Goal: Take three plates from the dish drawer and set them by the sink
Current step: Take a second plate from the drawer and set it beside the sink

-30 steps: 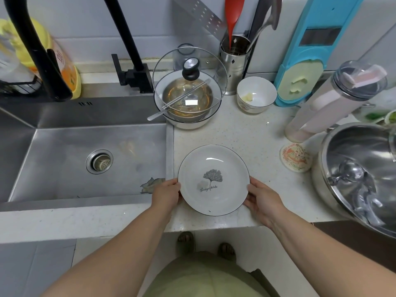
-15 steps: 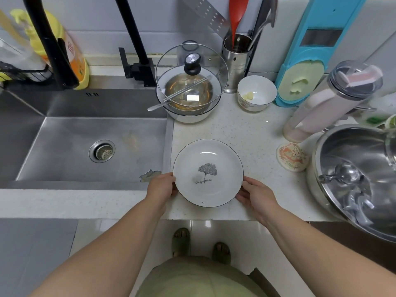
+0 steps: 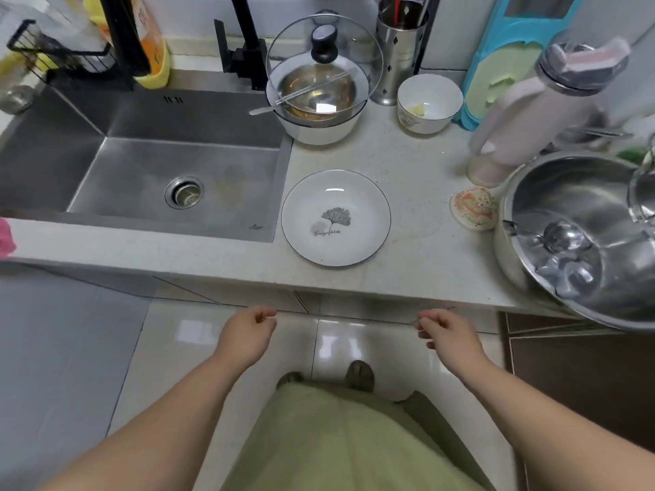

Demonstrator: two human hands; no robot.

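White plate (image 3: 335, 217) with a dark rim line and a grey leaf print lies flat on the pale desk (image 3: 418, 253), just right of the steel sink (image 3: 170, 175), near the desk's front edge. Only one plate is in sight. Nothing touches it.

Both hands hang below the desk's front edge, over the tiled floor (image 3: 170, 349), well apart from the plate. Left hand (image 3: 246, 333): fingers loosely curled, holding nothing. Right hand (image 3: 448, 334): fingers likewise loosely curled, thumb near the fingertips, nothing between them. Bare forearms run back to the bottom corners of the view.

Behind the plate, at the sink's back right corner: a white bowl (image 3: 319, 125) with a steel bowl nested in it, a utensil laid across, and a glass lid (image 3: 324, 62) with a black knob propped over it. Right of that, a small white bowl (image 3: 429, 102) with a pale scrap inside, and a steel utensil holder (image 3: 398, 47) behind it. Further right of the plate: a round printed coaster (image 3: 473, 208), a pale pink bottle (image 3: 531, 115) leaning over, a blue board (image 3: 510, 58) against the wall, and a large steel pot (image 3: 581, 239) overhanging the desk edge, with a ladle in it.

Behind the sink: black tap (image 3: 244, 40), yellow detergent bottle (image 3: 150, 44), black wire rack (image 3: 53, 54). Something pink at the far left edge, cut off by the frame.
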